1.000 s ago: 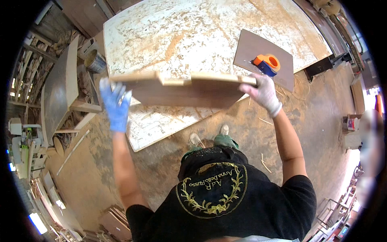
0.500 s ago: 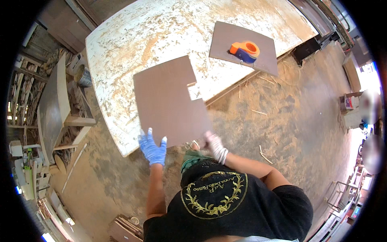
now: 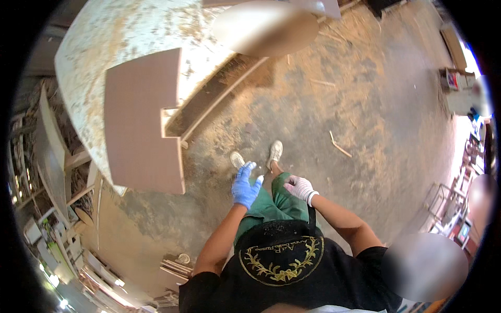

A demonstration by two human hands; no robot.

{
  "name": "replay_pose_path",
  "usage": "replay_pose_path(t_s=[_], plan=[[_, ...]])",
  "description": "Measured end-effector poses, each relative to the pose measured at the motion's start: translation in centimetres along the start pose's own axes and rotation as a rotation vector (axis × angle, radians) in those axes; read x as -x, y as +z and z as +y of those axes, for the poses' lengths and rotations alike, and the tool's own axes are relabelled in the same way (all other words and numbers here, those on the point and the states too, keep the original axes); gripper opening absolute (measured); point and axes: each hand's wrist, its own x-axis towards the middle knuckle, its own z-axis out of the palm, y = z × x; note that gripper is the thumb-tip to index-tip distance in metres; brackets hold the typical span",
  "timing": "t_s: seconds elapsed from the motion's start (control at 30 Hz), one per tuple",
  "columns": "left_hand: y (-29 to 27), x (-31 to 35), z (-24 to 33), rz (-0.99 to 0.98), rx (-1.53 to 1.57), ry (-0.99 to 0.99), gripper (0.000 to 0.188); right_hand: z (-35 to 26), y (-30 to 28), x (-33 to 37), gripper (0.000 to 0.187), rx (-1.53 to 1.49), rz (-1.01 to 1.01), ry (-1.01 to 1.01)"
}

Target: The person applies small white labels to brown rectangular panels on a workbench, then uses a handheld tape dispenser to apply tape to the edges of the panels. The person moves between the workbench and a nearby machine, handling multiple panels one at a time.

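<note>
A flat brown board (image 3: pixel 141 120) with a rectangular notch in its right edge lies on the white worktable (image 3: pixel 86 31), its near end overhanging the corner. My left hand (image 3: pixel 245 186), in a blue glove with white fingertips, is off the board and in front of my body. Its fingers are stretched and apart, with nothing in them. My right hand (image 3: pixel 301 189), in a pale knitted glove, hovers by the green shorts (image 3: pixel 274 206); its fingers are loosely extended and hold nothing I can see. A dark strap (image 3: pixel 312 219) hangs just below its wrist.
Sawdust and thin wood offcuts (image 3: pixel 339 144) lie on the concrete floor. Part of a second board (image 3: pixel 330 7) shows at the top edge, beside a blurred patch. A leaning wooden frame (image 3: pixel 55 151) stands left of the table; stacked wood strips (image 3: pixel 176 270) lie lower left.
Both hands have come away from the notched board and moved in front of my body. The view has shifted right, so table and boards sit further left and up.
</note>
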Motion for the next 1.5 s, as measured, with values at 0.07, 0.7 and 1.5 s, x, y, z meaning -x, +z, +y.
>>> replay_pose_path(t_s=[0.07, 0.7, 1.5], plan=[[6.6, -0.8, -9.1, -0.102, 0.194, -0.273, 0.060, 3.5, 2.1, -0.5, 0.033, 0.023, 0.014, 0.094], [38.2, -29.3, -41.0, 0.065, -0.569, -0.652, 0.068, 18.4, 18.4, -7.5, 0.047, -0.163, 0.882, 0.312], [-7.3, 0.4, 7.4, 0.425, -0.254, 0.275, 0.074, -8.0, -5.9, 0.7, 0.052, -1.179, 0.291, -0.414]])
